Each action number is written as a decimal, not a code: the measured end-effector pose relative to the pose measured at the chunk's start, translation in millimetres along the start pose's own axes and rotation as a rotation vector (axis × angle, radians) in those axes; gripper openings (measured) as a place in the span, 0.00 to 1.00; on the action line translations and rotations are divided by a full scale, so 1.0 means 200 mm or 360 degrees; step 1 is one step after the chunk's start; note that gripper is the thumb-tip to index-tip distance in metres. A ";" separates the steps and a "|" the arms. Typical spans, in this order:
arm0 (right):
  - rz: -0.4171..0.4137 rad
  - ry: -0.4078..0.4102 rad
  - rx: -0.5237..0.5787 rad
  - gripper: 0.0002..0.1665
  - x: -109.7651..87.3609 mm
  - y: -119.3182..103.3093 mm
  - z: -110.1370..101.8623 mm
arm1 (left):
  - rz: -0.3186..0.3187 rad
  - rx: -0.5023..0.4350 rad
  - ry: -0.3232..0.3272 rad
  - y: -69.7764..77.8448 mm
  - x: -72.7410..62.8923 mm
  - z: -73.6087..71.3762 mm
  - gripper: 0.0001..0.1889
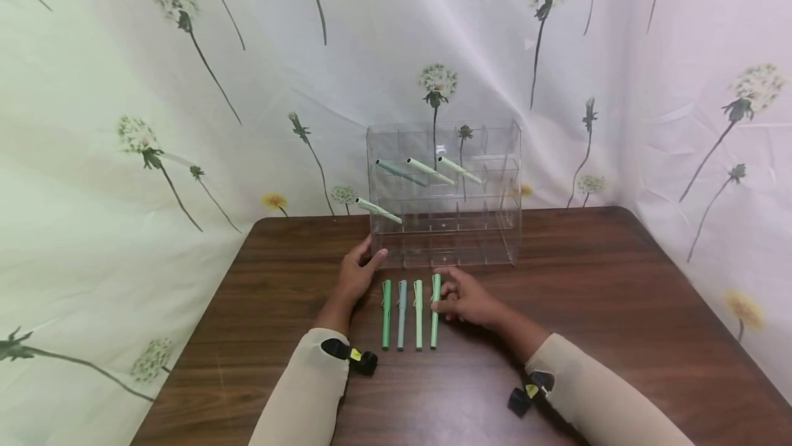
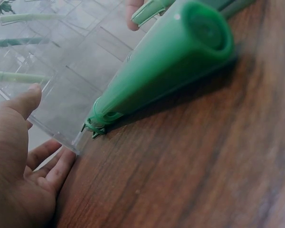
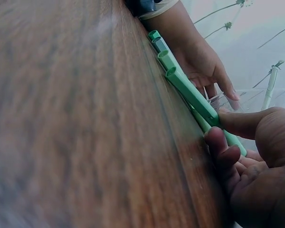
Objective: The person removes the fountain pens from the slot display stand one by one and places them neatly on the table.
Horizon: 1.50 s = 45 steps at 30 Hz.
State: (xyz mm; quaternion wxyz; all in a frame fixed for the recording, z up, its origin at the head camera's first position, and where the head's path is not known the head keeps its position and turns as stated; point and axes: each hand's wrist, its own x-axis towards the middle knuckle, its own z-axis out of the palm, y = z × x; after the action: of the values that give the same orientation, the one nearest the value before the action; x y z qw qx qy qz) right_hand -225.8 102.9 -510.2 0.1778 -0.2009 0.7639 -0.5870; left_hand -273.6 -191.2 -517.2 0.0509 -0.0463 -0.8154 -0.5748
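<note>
A clear plastic rack (image 1: 445,229) with several compartments stands upright on the table. My left hand (image 1: 359,273) holds its lower left corner, the thumb at the front and the other fingers (image 2: 57,166) round the side. In front of the rack lies a row of pens: a dark green pen (image 1: 386,315), a blue-grey pen (image 1: 401,315), a pale green pen (image 1: 418,315) and, at the right end, a mint green pen (image 1: 436,312). My right hand (image 1: 467,298) pinches this mint green pen between thumb and fingers, as the right wrist view shows.
In the rack's upper row a grey-blue pen (image 1: 401,172) and two pale pens, one of them a pale green pen (image 1: 459,170), lean out of compartments. Another pale pen (image 1: 379,210) sticks out lower left. A flowered curtain (image 1: 371,54) hangs behind the wooden table (image 1: 588,281).
</note>
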 end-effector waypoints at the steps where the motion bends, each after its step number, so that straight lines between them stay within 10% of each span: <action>1: -0.0005 -0.0001 -0.0005 0.48 0.00 0.00 0.00 | 0.0000 0.0000 -0.0004 0.00 0.00 0.00 0.37; 45: 0.0071 0.0051 -0.0123 0.43 0.00 0.02 0.02 | 0.0039 -0.0010 0.0007 -0.02 0.01 0.01 0.35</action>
State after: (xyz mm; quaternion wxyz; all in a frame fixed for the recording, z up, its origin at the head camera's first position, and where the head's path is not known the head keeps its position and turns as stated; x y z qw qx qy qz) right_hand -224.3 99.2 -514.7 0.1706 -0.1811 0.7930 -0.5561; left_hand -277.2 -190.1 -522.1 0.0595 -0.0551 -0.8129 -0.5767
